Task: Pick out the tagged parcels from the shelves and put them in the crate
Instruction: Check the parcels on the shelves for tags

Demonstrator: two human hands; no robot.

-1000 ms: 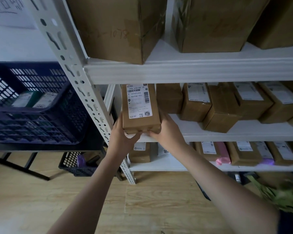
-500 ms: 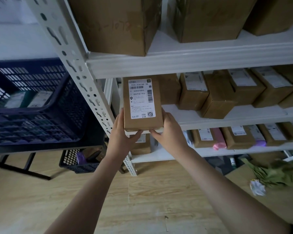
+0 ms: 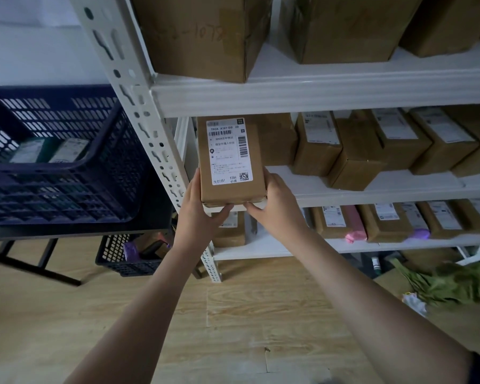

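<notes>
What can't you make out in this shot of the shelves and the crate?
- Head view: small print on the held parcel, too fine to read.
- Labels of the two parcels in the blue crate, blurred and dim.
- Fingers of the left hand and right hand, mostly behind the parcel.
- Top-shelf boxes, cut off by the upper edge.

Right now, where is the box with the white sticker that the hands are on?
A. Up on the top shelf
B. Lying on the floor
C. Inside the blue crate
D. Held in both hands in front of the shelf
D: the left hand and right hand grip the box by its lower corners, in front of the shelf, beside the blue crate.
</notes>
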